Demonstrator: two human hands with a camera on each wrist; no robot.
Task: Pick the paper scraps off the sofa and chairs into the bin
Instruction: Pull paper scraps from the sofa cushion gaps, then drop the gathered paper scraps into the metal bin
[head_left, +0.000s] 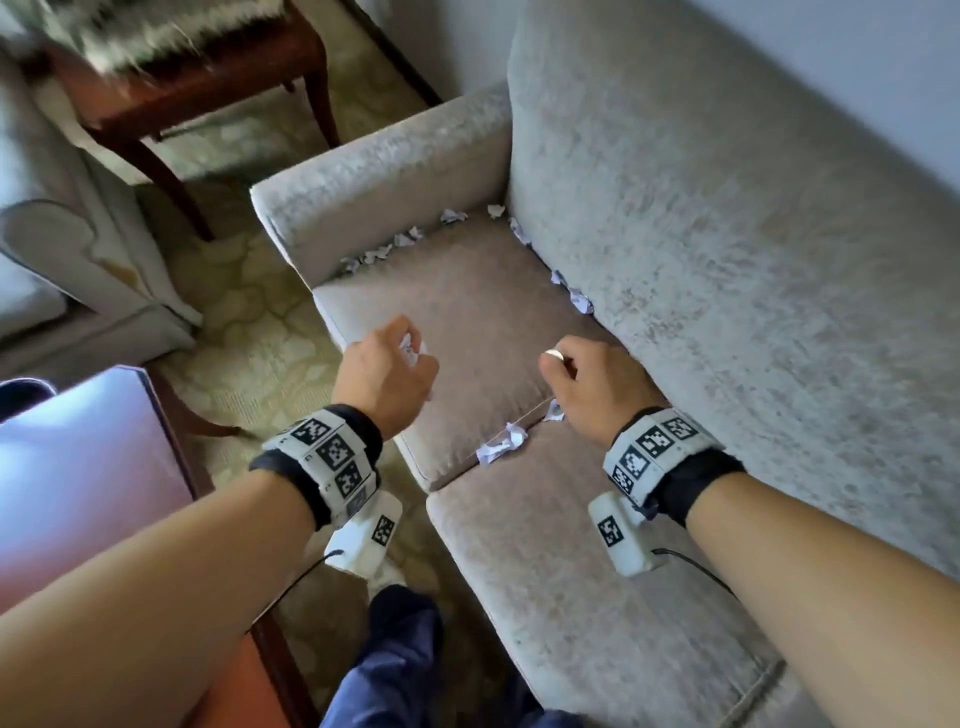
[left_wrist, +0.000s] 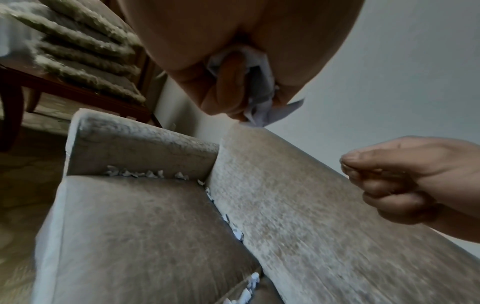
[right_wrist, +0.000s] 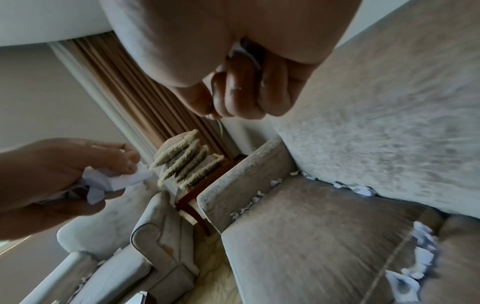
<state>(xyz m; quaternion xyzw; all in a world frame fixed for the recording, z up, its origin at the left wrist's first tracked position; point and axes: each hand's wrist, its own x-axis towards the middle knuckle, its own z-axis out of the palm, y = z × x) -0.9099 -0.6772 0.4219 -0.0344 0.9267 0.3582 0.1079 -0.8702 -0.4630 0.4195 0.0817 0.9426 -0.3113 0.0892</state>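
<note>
My left hand (head_left: 400, 364) hovers over the left seat cushion (head_left: 467, 312) of the grey sofa and grips a wad of crumpled white paper (head_left: 412, 347), which also shows in the left wrist view (left_wrist: 262, 96). My right hand (head_left: 576, 374) is curled just above the gap between the two cushions. A bit of white paper (right_wrist: 242, 52) is tucked in its palm. Loose scraps (head_left: 501, 444) lie in that gap. More scraps (head_left: 395, 244) line the armrest seam, and others (head_left: 579, 300) the backrest seam. No bin is in view.
A dark wooden chair (head_left: 182, 67) with a shaggy cushion stands beyond the armrest. A grey armchair (head_left: 67, 249) is at the left, with small scraps on its seat (right_wrist: 100, 263). A glossy table (head_left: 83, 467) is at my lower left, on patterned carpet (head_left: 249, 322).
</note>
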